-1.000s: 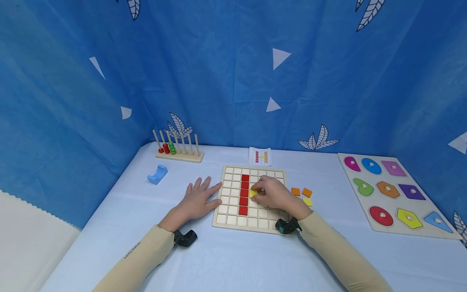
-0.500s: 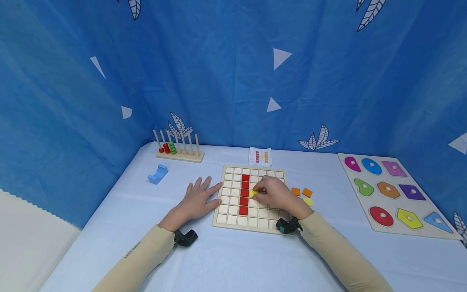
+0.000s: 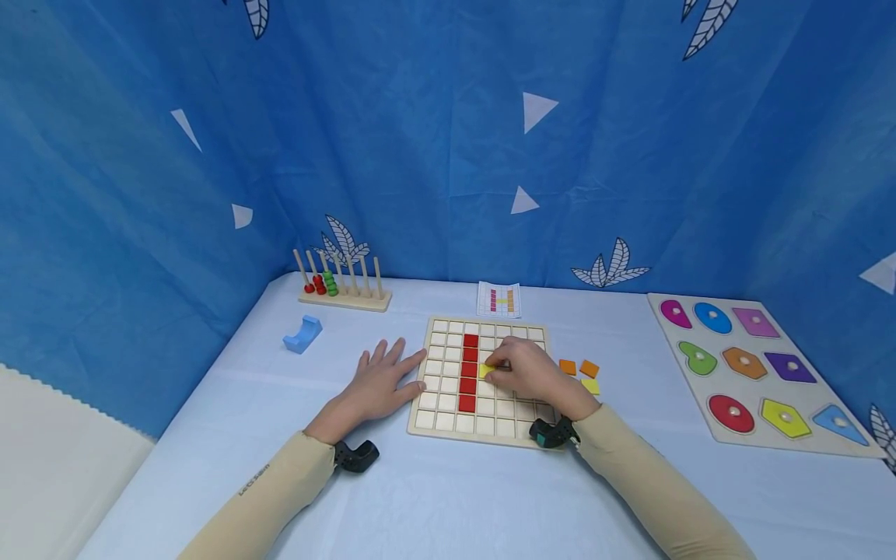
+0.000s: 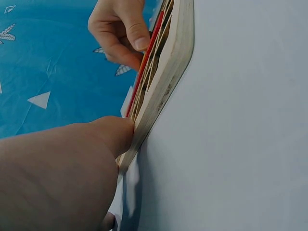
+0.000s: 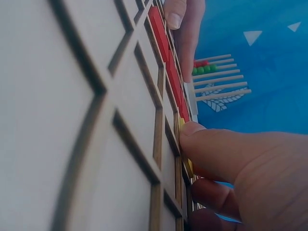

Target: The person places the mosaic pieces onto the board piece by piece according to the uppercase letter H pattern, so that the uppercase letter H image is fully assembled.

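Note:
A wooden grid board (image 3: 483,434) lies on the table, with a column of red square tiles (image 3: 468,369) in its cells. My right hand (image 3: 528,373) pinches a yellow square tile (image 3: 484,372) at the cell just right of the middle red tile. In the right wrist view the thumb is on that yellow tile (image 5: 189,166), low against the grid; the other fingers are partly hidden. Fingers spread, my left hand (image 3: 374,386) rests at the board's left side, thumb and forefinger touching its edge. The left wrist view shows the left thumb against the board's side (image 4: 166,86).
Right of the board lie two orange tiles (image 3: 568,368) and a yellow tile (image 3: 590,386). A pattern card (image 3: 499,300) is behind it. Farther left are a peg abacus (image 3: 346,299) and a blue curved block (image 3: 303,334). A shape puzzle (image 3: 759,373) lies far right.
The right hand's fingertips have shifted very slightly to the right at the yellow tile. The left hand and the board have stayed in place.

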{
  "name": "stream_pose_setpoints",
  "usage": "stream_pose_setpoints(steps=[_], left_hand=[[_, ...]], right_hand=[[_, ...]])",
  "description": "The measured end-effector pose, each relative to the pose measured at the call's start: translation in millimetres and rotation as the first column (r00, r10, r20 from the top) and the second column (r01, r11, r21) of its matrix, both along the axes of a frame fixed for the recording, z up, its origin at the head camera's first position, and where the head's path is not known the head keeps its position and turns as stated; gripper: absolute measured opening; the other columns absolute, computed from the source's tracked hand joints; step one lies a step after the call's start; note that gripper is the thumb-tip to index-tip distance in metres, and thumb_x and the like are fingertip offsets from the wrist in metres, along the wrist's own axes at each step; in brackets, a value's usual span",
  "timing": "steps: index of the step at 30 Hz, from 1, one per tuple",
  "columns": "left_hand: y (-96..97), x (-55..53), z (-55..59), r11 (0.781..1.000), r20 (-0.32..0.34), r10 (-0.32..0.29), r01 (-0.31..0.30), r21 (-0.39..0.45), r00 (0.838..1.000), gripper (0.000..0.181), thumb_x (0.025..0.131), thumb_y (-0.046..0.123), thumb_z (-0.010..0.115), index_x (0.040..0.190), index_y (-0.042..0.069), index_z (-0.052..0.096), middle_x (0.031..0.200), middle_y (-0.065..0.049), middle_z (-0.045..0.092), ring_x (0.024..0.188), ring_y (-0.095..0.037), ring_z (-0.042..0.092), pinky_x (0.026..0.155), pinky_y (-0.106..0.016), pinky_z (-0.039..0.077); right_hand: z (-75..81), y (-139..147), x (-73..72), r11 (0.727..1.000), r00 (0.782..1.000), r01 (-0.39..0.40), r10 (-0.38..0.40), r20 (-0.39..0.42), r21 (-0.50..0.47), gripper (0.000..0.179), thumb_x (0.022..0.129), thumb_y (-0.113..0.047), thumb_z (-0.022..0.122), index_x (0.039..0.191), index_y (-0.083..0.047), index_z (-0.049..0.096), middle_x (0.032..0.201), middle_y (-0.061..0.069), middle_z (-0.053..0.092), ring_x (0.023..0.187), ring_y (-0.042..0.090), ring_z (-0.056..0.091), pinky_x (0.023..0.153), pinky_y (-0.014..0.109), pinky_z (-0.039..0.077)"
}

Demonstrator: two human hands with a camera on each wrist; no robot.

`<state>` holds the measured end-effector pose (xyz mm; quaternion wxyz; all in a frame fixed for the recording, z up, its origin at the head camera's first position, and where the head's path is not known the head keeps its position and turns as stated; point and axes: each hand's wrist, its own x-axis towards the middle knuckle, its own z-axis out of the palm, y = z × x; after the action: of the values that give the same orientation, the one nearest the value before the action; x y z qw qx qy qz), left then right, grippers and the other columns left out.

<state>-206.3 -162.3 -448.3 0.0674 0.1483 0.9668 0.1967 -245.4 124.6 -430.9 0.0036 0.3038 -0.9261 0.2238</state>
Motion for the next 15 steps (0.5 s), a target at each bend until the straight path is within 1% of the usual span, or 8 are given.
stream_pose_setpoints(steps=[6, 15], left_hand=[[-0.3, -0.1, 0.5, 1.0, -0.001, -0.001, 0.001, 0.01, 1.0, 0.063, 0.101, 0.043, 0.057, 0.158, 0.021, 0.04, 0.168, -0.024, 0.022, 0.156, -0.053, 0.01, 0.121, -0.074, 0.007], [-0.6, -0.1, 0.4, 1.0, 0.007, -0.001, 0.001, 0.004, 1.0, 0.064, 0.101, 0.045, 0.056, 0.159, 0.022, 0.039, 0.169, -0.024, 0.021, 0.156, -0.053, 0.01, 0.121, -0.074, 0.008]], right_hand=[[0.2, -0.2, -1.0, 1.0, 1.0, -0.007, 0.007, -0.008, -0.002, 0.02, 0.086, -0.02, 0.083, 0.102, -0.009, 0.082, 0.091, 0.0, 0.072, 0.077, 0.008, 0.054, 0.067, 0.022, 0.045], [0.1, 0.3, -0.6, 1.0, 1.0, -0.013, 0.013, -0.007, -0.002, 0.019, 0.087, -0.02, 0.082, 0.103, -0.009, 0.081, 0.093, 0.0, 0.072, 0.078, 0.008, 0.055, 0.068, 0.022, 0.046]])
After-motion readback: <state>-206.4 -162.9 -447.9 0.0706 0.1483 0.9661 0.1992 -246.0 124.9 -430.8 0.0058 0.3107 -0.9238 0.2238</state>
